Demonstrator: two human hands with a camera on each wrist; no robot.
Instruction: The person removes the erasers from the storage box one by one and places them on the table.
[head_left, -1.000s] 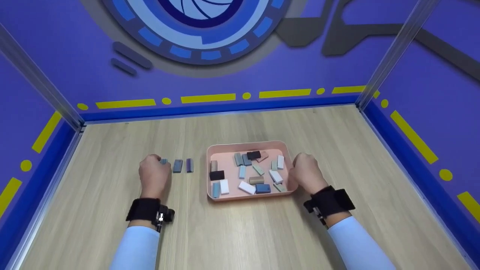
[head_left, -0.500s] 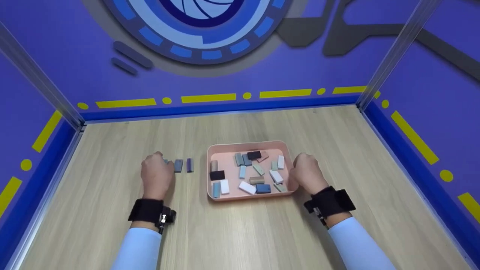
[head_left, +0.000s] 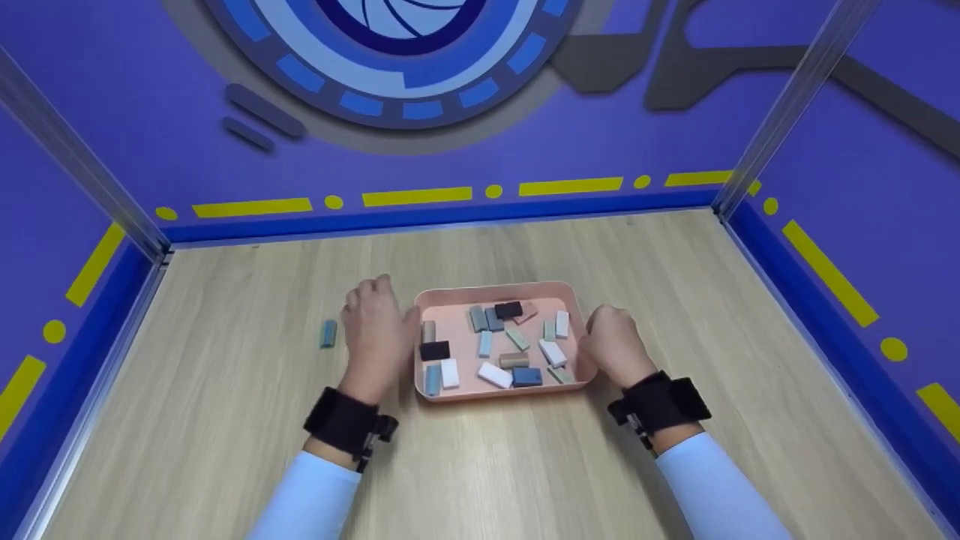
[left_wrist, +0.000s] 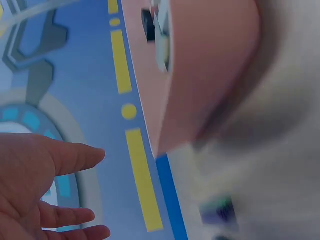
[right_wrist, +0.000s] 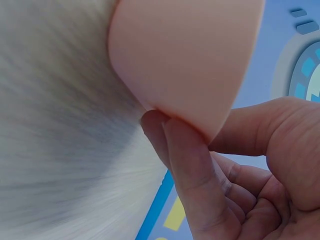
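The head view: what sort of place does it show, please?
Probably a purpose-built work booth: printed blue-purple panels enclose a wood-grain tabletop on three sides, with metal posts at two corners.

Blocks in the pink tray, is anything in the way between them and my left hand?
Yes: the left wall of the pink tray stands between the left hand, beside that end, and the blocks. The tray is open on top, so nothing visible covers them from above.

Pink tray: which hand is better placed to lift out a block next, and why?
Likely the left hand: open, holding nothing visible, and close to the tray. The right hand grips the tray's right edge.
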